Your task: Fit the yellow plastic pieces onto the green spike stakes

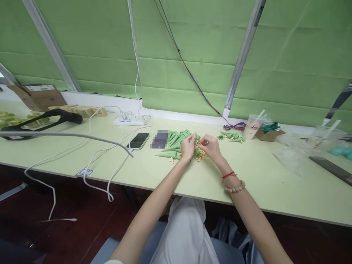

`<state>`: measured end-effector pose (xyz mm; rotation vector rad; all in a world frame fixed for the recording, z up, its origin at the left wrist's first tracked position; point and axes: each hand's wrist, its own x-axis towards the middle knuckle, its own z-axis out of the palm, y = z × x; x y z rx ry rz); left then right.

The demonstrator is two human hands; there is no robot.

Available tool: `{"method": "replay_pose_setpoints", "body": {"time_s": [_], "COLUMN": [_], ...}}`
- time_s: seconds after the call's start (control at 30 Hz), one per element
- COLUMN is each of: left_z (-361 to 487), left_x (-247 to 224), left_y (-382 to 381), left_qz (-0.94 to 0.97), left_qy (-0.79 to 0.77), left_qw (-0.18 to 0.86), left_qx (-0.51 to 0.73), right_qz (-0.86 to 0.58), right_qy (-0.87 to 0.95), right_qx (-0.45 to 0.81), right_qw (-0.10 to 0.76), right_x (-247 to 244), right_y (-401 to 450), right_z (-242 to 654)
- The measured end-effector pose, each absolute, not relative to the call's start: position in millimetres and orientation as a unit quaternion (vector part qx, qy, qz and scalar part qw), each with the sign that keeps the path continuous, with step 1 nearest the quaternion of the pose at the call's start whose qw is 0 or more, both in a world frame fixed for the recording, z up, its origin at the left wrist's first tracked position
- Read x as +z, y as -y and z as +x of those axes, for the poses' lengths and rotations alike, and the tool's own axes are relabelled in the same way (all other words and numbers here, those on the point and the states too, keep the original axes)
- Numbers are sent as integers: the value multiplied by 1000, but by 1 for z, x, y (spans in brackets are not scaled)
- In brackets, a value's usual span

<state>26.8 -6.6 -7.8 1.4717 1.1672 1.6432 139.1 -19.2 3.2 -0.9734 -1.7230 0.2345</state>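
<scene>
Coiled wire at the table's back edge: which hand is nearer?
Right. The right hand is left of and in front of the coiled wire, not touching it; the left hand is farther left, at the green cone-shaped pieces.

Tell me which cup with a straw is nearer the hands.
The cup left of the small cardboard box, closer to the right hand; the other cup is farther right, past the box.
</scene>
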Motion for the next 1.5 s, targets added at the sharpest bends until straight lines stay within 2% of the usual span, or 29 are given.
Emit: {"method": "replay_pose_setpoints", "body": {"time_s": [0.07,0.13,0.27,0.37,0.43,0.53,0.67,0.8,0.97,1.1,1.2,1.4,1.5], "left_z": [29,30,29,27,26,25,23,22,22,22,24,23,21], "left_x": [-10,-10,-6,0,3,6,9,11,12,11,7,-6,-5], "left_y": [4,2,3,7,10,14,18,18,17,16,12,-1,-3], "left_qz": [554,537,485,494,512,524,552,555,562,561,549,528,497], "left_qy": [-420,-400,-394,-362,-330,-314,-314,-295,-289,-311,-325,-367,-381], "left_qw": [335,356,392,399,402,389,346,366,396,403,411,409,395], "left_qx": [636,652,675,682,684,689,690,686,667,652,651,647,672], "right_qz": [-428,-468,-516,-442,-386,-338,-340,-310,-295,-319,-353,-415,-415], "right_qy": [726,698,605,536,485,432,382,372,387,429,509,702,697], "right_qx": [63,91,320,510,582,645,720,756,744,682,572,176,187], "right_qw": [534,534,515,507,527,532,469,441,458,499,538,552,555], "right_x": [-2,-8,-12,-6,-1,7,11,11,5,2,3,3,-1], "right_y": [18,17,15,18,22,26,27,23,18,16,19,24,24], "right_z": [137,136,134,132,131,132,139,145,147,144,142,136,132]}}
